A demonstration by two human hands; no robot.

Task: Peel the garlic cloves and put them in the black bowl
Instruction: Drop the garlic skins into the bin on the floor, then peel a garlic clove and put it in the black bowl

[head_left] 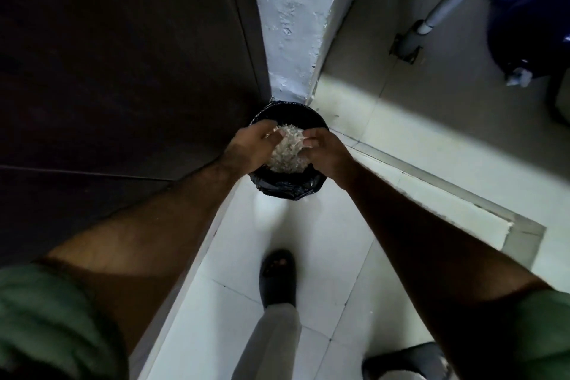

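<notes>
i stood over a small bin lined with a black bag (pixel 287 187), tucked into the far corner where the dark door (pixel 123 55) on the left met the white wall (pixel 290 25). both my hands were out over its mouth with a loose heap of garlic skins (pixel 285 151) cupped between them. my left hand (pixel 249 148) curled round the left side of the heap, fingers bent over its far edge; my right hand (pixel 324 151) curled round the right side, fingertips dug into the papery stuff. so both were grasping the skins, pressed together from either side, neither one nearer to them than the other.

the relation that mattered was up and down: the heap sat straight above the bin's opening, with the black rim showing past my fingers on the far side and the bag's crumpled edge on the near side. the pile ran roughly near to far between my palms. as i judged it, parting the hands would let the skins fall inside, though light flakes could drift onto the pale floor tiles (pixel 308 256).

no black bowl and no peeled cloves were in sight from there, so i could not tell where they lay. my sandalled foot (pixel 277 274) was planted on the tiles nearer to me, short of the bin.
</notes>
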